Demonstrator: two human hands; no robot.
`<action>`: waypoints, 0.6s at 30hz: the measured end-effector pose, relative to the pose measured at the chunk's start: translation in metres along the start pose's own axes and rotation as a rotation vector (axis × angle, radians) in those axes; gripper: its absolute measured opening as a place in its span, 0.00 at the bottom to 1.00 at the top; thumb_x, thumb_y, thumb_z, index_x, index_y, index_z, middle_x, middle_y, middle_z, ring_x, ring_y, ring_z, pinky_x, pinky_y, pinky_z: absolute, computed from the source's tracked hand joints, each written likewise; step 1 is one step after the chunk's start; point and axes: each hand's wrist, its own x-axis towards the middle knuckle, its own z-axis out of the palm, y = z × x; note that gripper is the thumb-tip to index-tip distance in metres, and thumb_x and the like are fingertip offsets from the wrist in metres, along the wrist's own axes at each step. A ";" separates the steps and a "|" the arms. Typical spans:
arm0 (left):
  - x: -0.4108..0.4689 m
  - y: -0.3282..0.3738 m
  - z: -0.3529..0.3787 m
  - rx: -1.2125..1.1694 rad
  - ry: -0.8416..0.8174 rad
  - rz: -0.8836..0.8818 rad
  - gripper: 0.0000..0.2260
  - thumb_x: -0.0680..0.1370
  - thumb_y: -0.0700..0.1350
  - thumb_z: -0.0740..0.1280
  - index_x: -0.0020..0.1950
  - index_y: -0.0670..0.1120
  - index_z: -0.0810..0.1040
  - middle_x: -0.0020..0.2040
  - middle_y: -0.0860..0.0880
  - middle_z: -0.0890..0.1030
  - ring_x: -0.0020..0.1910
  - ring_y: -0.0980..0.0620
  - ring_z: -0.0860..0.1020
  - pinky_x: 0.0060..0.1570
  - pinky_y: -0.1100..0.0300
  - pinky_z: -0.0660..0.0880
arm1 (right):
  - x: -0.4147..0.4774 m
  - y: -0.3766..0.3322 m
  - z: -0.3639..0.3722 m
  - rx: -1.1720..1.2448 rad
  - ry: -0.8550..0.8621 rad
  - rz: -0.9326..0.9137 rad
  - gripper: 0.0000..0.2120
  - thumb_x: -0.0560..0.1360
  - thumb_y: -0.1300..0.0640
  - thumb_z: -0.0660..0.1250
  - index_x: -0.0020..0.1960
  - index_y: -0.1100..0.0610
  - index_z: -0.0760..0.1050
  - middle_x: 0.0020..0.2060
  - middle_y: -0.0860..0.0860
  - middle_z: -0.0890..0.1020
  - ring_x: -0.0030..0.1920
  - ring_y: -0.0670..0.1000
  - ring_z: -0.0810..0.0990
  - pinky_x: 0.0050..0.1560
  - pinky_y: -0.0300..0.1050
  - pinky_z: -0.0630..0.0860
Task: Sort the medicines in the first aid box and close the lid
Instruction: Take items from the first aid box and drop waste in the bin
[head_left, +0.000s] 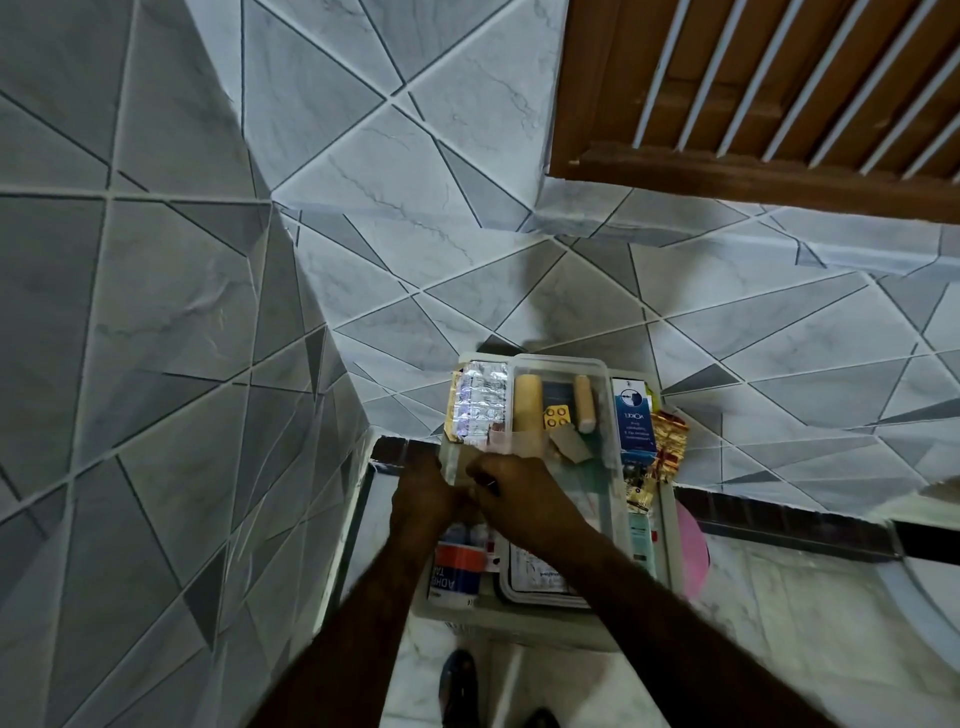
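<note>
Support is a small pale stand (545, 636); I only see a sliver of its top, can't tell stool or table. It stands on white marbled floor tiles (779, 623), close to the corner of the grey tiled wall (753, 322). Directly on it: translucent first aid box (666, 519), covering nearly the whole top. Clear tray (612, 415) sits across the box's far part. Silver blister strip (478, 400) lies left of the tray and blue carton (631, 421) right of it; I can't tell if they are inside the box walls. Gold foil strips (670, 447) overhang the right edge. Pink round thing (693, 551) pokes out just beside the box's right side, nearer me
</note>
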 end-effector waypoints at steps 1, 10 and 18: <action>0.003 -0.001 0.002 0.024 0.001 -0.003 0.14 0.71 0.47 0.71 0.54 0.47 0.76 0.51 0.49 0.81 0.47 0.48 0.80 0.49 0.54 0.78 | 0.002 0.000 0.001 -0.007 -0.002 0.000 0.10 0.79 0.59 0.62 0.55 0.62 0.79 0.50 0.58 0.84 0.48 0.54 0.83 0.52 0.49 0.80; 0.014 -0.002 0.014 0.181 0.048 -0.039 0.18 0.74 0.49 0.69 0.62 0.48 0.70 0.58 0.44 0.80 0.56 0.43 0.80 0.47 0.55 0.73 | 0.006 -0.001 0.005 -0.016 -0.017 0.026 0.10 0.78 0.58 0.62 0.54 0.60 0.79 0.51 0.58 0.84 0.50 0.55 0.82 0.53 0.50 0.80; 0.014 0.001 0.013 0.161 0.065 -0.023 0.16 0.77 0.49 0.66 0.61 0.45 0.69 0.56 0.43 0.80 0.54 0.43 0.80 0.43 0.57 0.70 | 0.007 -0.003 0.003 -0.021 -0.014 0.028 0.11 0.79 0.59 0.61 0.56 0.60 0.79 0.53 0.57 0.83 0.51 0.55 0.82 0.53 0.47 0.79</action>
